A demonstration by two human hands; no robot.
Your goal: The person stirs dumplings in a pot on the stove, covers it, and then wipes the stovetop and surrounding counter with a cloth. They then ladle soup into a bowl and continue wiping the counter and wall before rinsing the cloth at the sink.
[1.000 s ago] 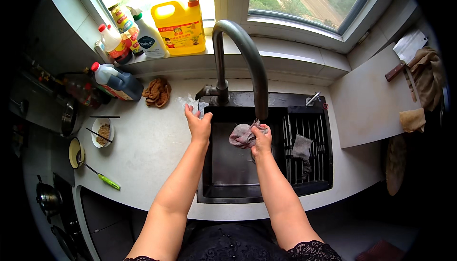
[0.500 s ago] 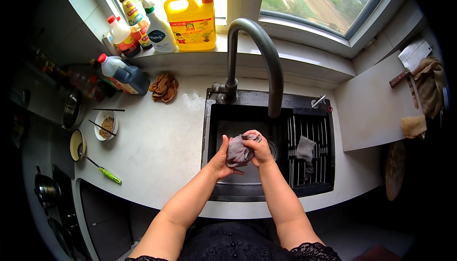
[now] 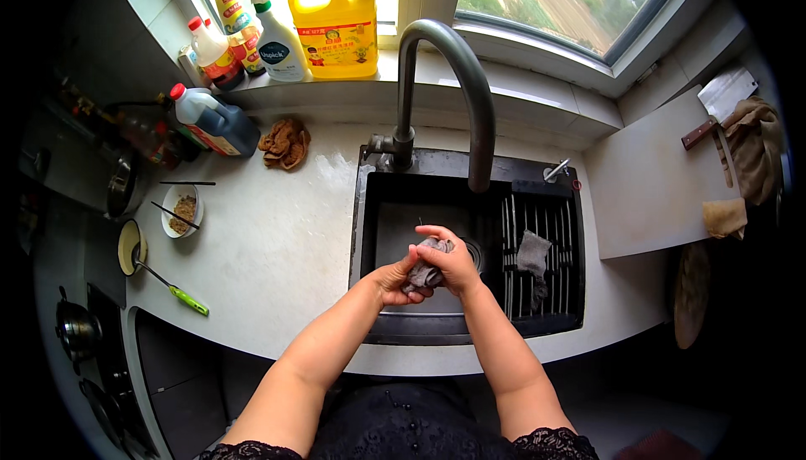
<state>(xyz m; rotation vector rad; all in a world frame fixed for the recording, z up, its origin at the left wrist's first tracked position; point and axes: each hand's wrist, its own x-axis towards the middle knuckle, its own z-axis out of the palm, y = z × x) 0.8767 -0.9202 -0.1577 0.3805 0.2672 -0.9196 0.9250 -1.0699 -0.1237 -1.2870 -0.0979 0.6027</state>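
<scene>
A grey cloth (image 3: 426,272) is bunched up between my two hands, above the basin of the black sink (image 3: 420,331). My left hand (image 3: 396,282) wraps it from the left and below. Around its right and upper side, my right hand (image 3: 454,263) is closed, with the thumb pressed over the top. Much of the cloth is hidden by my fingers. The dark curved faucet (image 3: 480,116) arches over the basin just beyond my hands, with no water seen coming from it. A second grey cloth (image 3: 533,253) lies on the slatted rack (image 3: 567,233) to the right.
On the counter's left are a bowl (image 3: 195,223) with food and chopsticks, a green-handled ladle (image 3: 189,299), a brown cloth (image 3: 285,143) and a dark-liquid jug (image 3: 216,124). A yellow jug (image 3: 337,40) and several bottles line the windowsill. A white board (image 3: 646,196) and a cleaver (image 3: 724,95) stand right.
My hands have squeezed the grey cloth into a smaller bundle, and my fingers now cover more of it. The whole view has shifted slightly.
</scene>
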